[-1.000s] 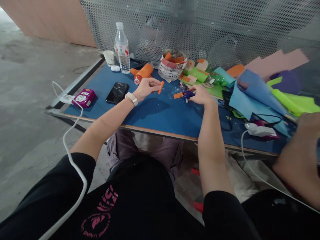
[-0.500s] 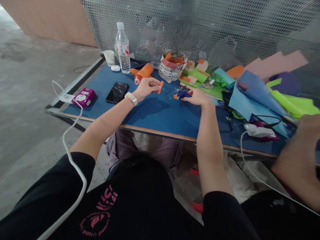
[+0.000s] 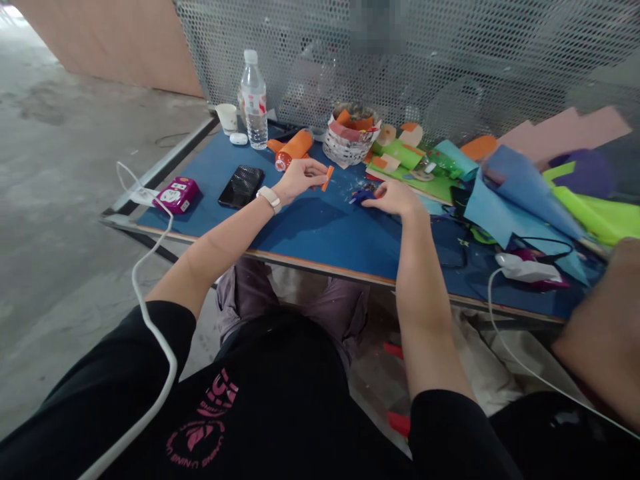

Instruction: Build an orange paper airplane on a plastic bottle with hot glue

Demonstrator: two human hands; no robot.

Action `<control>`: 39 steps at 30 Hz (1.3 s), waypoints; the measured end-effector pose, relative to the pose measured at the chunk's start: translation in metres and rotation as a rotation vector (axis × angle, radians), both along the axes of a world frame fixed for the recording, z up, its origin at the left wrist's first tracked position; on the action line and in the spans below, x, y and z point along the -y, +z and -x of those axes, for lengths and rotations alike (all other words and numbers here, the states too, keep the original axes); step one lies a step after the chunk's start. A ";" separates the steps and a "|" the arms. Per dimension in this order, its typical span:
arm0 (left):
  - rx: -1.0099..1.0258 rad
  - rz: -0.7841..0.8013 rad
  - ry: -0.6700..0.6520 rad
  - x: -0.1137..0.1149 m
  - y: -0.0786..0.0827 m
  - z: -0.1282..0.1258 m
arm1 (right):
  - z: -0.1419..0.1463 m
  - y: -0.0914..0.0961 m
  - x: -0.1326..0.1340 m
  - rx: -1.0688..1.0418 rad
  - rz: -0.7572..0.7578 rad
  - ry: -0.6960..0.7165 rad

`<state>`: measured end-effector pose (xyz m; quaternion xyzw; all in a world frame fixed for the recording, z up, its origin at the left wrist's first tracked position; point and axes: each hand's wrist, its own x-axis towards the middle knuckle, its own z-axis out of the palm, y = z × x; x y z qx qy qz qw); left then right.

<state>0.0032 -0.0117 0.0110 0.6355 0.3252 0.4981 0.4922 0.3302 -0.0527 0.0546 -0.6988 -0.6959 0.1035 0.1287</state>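
A thin orange strip (image 3: 327, 179) is pinched upright between the thumb and fingers of my left hand (image 3: 302, 179), just above the blue tabletop (image 3: 320, 233). My right hand (image 3: 395, 198) has its thumb and fingers closed on a small dark blue object (image 3: 363, 196), held low over the table; its kind I cannot make out. Some shiny scraps lie around it. Behind my left hand rests an orange-wrapped bottle (image 3: 295, 148) on its side. The paper-covered basket (image 3: 347, 143) with orange pieces in it stands beyond both hands.
A water bottle (image 3: 255, 103), a paper cup (image 3: 227, 119) and a black phone (image 3: 241, 186) are at left, near a purple box (image 3: 179, 194). Coloured sheets (image 3: 515, 183) pile up at right. A white cable (image 3: 155, 327) crosses my left arm. Another person's arm (image 3: 607, 333) is at far right.
The view has shifted slightly. My right hand has moved a little left towards my left hand with the dark blue object. My left hand still holds the orange strip.
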 end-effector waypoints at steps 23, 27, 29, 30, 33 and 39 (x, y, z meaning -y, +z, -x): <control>0.096 -0.025 -0.022 -0.002 -0.005 -0.007 | 0.045 0.022 0.027 -0.315 -0.305 0.181; 0.206 -0.050 -0.046 -0.001 -0.001 -0.010 | 0.089 0.013 0.037 -0.531 -0.285 0.311; 0.250 -0.074 -0.060 -0.001 0.000 -0.011 | 0.108 0.005 0.040 -0.609 -0.289 0.311; 0.264 -0.085 -0.060 0.000 0.000 -0.011 | 0.116 0.002 0.041 -0.632 -0.287 0.302; 0.273 -0.093 -0.042 0.001 0.000 -0.014 | 0.130 -0.007 0.041 -0.664 -0.298 0.248; 0.277 -0.054 -0.049 0.005 -0.002 -0.020 | 0.125 -0.011 0.035 -0.696 -0.372 0.188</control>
